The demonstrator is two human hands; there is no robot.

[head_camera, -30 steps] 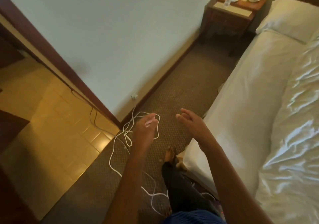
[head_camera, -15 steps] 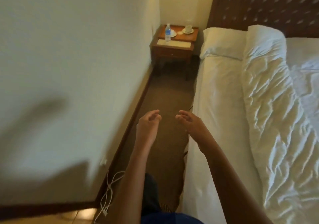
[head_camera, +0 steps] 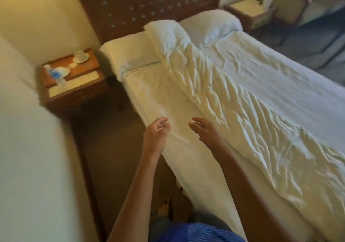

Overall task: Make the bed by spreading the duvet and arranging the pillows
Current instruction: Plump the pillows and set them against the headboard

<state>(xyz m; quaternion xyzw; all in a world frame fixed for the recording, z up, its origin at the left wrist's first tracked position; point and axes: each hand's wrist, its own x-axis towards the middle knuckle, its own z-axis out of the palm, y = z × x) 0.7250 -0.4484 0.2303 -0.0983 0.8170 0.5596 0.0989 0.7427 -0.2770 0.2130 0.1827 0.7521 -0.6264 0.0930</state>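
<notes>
Left hand (head_camera: 156, 136) and right hand (head_camera: 206, 132) empty, fingers loosely curled, above bed's (head_camera: 203, 189) left edge; duvet (head_camera: 233, 96) bunched lengthwise mid-bed, right of bare sheet (head_camera: 158, 96); best gripped along its left fold, hands wide, drawn left evenly.

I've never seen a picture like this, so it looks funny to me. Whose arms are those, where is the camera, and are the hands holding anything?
The camera sits on a person's head and looks forward and down, so their bare arms reach in from the bottom. The left hand and the right hand hover over the bed's near edge with loose fingers; neither holds anything. A crumpled white duvet covers the far part of the bed and leaves the white sheet bare on the near side. The near white pillow lies beside the small wooden bedside table; the far white pillow lies across the bed. On the table stands a clear plastic bottle with a blue label.
</notes>
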